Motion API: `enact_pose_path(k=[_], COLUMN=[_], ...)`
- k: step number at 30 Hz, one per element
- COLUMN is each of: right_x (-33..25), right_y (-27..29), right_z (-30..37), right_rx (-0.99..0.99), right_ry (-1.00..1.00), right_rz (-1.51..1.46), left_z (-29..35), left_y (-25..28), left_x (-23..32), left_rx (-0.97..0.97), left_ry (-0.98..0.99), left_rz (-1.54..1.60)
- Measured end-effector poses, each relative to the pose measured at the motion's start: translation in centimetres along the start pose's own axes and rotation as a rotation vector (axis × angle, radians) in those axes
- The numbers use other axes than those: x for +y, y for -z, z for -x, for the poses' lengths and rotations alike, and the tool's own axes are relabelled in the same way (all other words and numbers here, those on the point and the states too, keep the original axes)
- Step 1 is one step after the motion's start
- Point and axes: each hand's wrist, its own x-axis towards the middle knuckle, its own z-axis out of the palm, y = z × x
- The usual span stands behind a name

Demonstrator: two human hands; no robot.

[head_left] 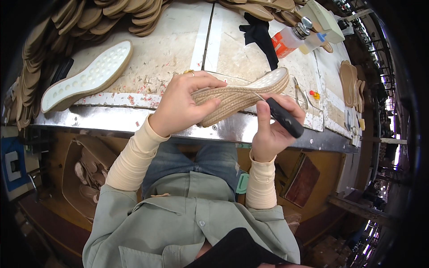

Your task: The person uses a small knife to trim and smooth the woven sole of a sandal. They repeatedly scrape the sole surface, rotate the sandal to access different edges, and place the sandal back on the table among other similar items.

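My left hand [182, 99] is closed around the thick end of a wedge shoe sole [237, 99] with braided, rope-like tan sides and a white top. The sole is tilted over the table's front edge, its narrower end pointing up and right. In my right hand [277, 129] is an awl [285, 118] with a black handle; its thin metal shaft meets the braided side near the sole's middle. Whether the tip goes into the braid I cannot tell. Another sole [89, 79], white with round hollows, lies on the table to the left.
Piles of tan soles [96, 18] line the back left. At the right stand a pump bottle [290, 39] and a blue-tipped bottle [314, 42], beside a black cloth [260, 38]. Pliers [300, 94] lie near my right hand. The metal table edge [111, 119] runs before me.
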Motion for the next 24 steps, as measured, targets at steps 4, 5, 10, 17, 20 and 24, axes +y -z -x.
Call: enact_pose_path(k=[4,5,10,17,20,24], right_x=[1.2,1.7,2.7,2.7,2.8,2.6], right_y=[0.9,0.3,-0.4,-0.7,-0.8,-1.1], right_z=[-0.8,-0.7,-0.6,-0.7,-0.5,-0.5], right_rx=[-0.154,-0.136,-0.226,-0.251,-0.243,-0.208], right_ry=[0.0,-0.005,0.027,0.015,0.014,-0.025], right_rz=[0.055,-0.012,0.027,0.07,0.071,0.042], left_z=[-1.2,-1.3,-1.4,-1.4,-1.4,-1.4], left_y=[0.0,-0.1,-0.4,-0.8,-0.8,-0.9], left_x=[0.1,0.1,-0.4,-1.1,-1.2,-1.1], left_rx=[-0.039,-0.039,-0.008,0.046,0.043,0.043], left_ry=[-0.025,-0.01,0.02,-0.02,-0.031,-0.013], left_rz=[-0.026,-0.017,0.033,0.065,0.075,0.07])
